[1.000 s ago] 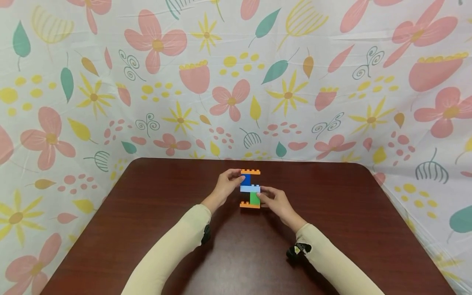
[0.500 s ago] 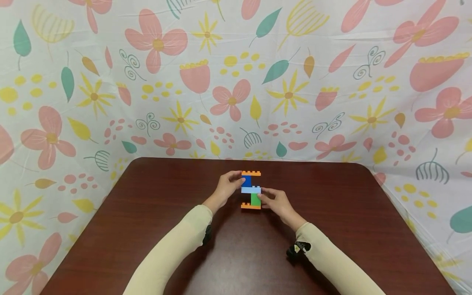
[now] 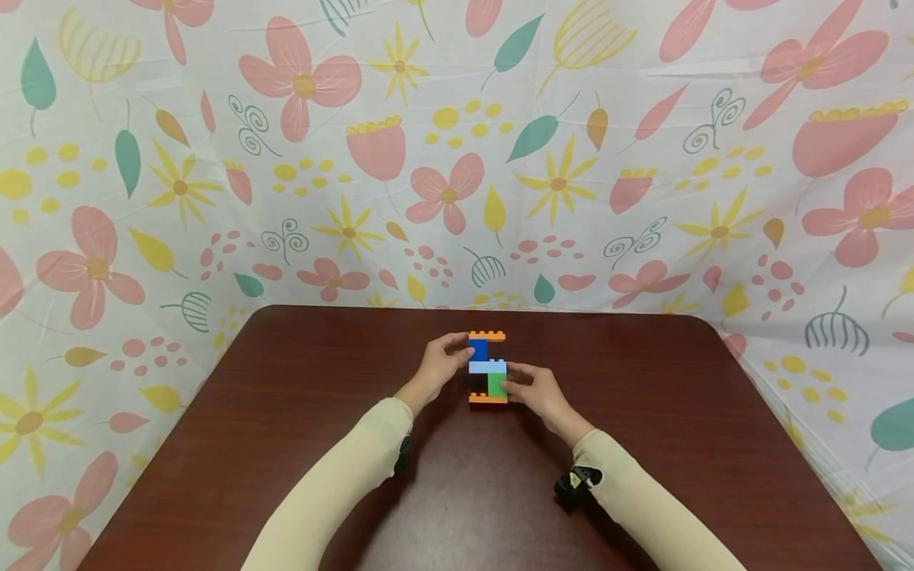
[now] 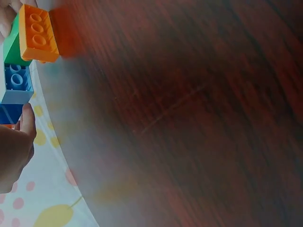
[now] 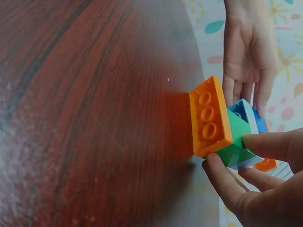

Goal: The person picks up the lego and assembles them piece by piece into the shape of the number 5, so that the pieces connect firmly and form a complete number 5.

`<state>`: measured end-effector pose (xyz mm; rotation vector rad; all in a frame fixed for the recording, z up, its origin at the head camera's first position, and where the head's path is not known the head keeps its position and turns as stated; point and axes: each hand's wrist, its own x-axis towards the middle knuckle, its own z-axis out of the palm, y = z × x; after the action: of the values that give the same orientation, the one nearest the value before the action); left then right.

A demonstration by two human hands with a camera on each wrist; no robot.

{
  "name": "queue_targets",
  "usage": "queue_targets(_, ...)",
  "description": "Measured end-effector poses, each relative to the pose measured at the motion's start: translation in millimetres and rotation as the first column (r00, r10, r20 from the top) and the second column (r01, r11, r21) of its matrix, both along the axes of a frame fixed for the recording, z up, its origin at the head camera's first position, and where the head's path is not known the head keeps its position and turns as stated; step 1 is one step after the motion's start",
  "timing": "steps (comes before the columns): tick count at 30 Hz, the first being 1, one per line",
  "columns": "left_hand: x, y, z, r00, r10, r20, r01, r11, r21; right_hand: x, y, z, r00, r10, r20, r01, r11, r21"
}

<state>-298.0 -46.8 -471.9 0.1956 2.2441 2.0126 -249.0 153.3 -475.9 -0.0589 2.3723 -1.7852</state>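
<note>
Plastic toy bricks in orange, dark blue, pale blue and green form one stack [image 3: 488,368] lying mid-bench [image 3: 286,444], its long axis running away from the person. Left hand [image 3: 444,358] grasps the far blue end; right hand [image 3: 531,388] pinches the green brick. Only the right wrist view shows the orange end brick's [image 5: 209,117] hollow underside.

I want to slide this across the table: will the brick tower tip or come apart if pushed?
The brick tower looks tall and narrow, so it probably tips easily. Its blue and green bricks sit offset, so joints may snap apart. Both hands, left and right, steady it.
</note>
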Motion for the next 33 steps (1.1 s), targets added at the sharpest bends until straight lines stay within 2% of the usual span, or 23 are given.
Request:
queue_targets(18,1.7,6,-9.1,0.999,0.036,0.005,-0.035,0.991,-0.133,-6.4,-1,-1.7,0.999,-0.027,0.044,0.029,0.998,-0.047)
queue_targets(25,2.0,7,-10.7,0.997,0.037,0.060,-0.028,0.987,-0.157,-9.8,-1,-1.9,0.997,-0.040,0.064,0.043,0.999,-0.032)
queue_targets(33,0.9,8,-13.7,0.997,0.041,0.072,-0.027,0.982,-0.189,-10.5,-2,-2.2,0.995,-0.040,0.087,0.043,0.999,-0.030)
